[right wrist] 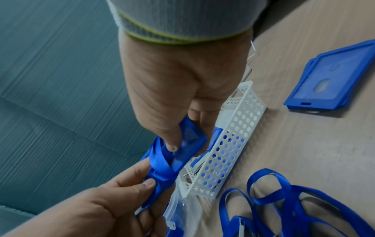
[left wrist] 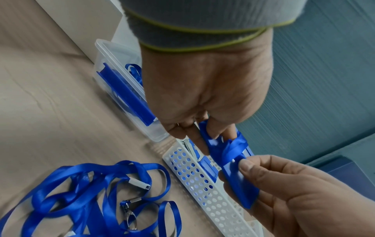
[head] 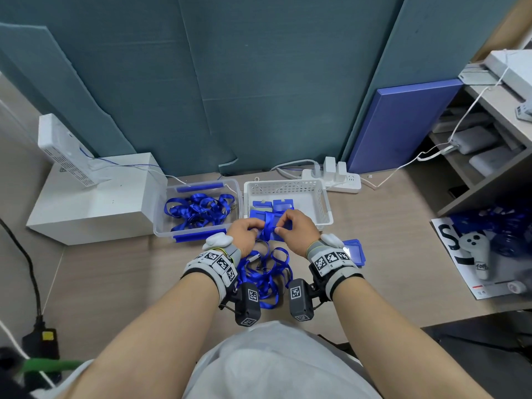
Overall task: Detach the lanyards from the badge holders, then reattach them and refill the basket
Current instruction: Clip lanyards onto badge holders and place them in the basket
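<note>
Both hands hold one blue badge holder (head: 283, 226) above the near rim of the white perforated basket (head: 288, 185). A blue lanyard (left wrist: 233, 147) is wrapped around the holder. My left hand (head: 253, 230) pinches the lanyard (right wrist: 160, 174) at the holder's left end, thumb on the ribbon. My right hand (right wrist: 182, 144) pinches the holder's (right wrist: 190, 139) other end between thumb and fingers. More blue badge holders (head: 273, 204) lie in the basket. A tangle of loose lanyards (head: 267, 272) with metal clips lies on the table under my wrists.
A clear plastic box (head: 161, 226) holding several lanyards stands left of the basket, beside a white box (head: 95, 203). A stack of badge holders (head: 355, 249) lies on the table to the right. A power strip (head: 339, 180) sits behind the basket. A white controller (head: 478, 254) lies at far right.
</note>
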